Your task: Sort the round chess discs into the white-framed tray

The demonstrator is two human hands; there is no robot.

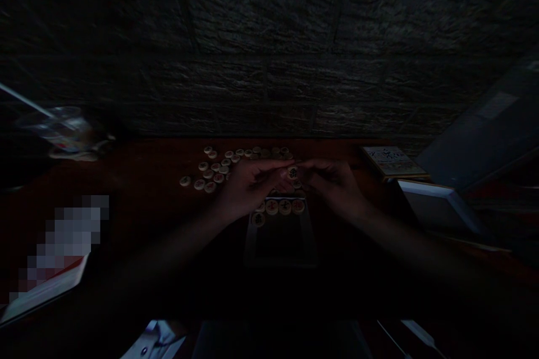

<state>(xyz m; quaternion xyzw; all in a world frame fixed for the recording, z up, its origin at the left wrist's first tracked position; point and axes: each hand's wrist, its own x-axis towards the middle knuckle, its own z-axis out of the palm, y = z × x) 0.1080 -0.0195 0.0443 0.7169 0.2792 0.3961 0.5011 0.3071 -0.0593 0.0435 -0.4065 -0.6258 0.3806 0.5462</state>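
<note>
Between the fingertips of both hands is a Chinese chess piece, round and pale with a dark character facing me. My left hand pinches it from the left, and my right hand closes in on it from the right. Just below them lies an open shallow box with a pale rim. A row of chess pieces lines its far end, and one more piece starts a second row at the left. Loose chess pieces lie scattered beyond and left of my left hand, which hides some of them.
A dark brick wall rises behind the reddish table. To the left stands a clear plastic cup with a straw. On the right are a printed box and an open tray-like lid. The scene is very dim.
</note>
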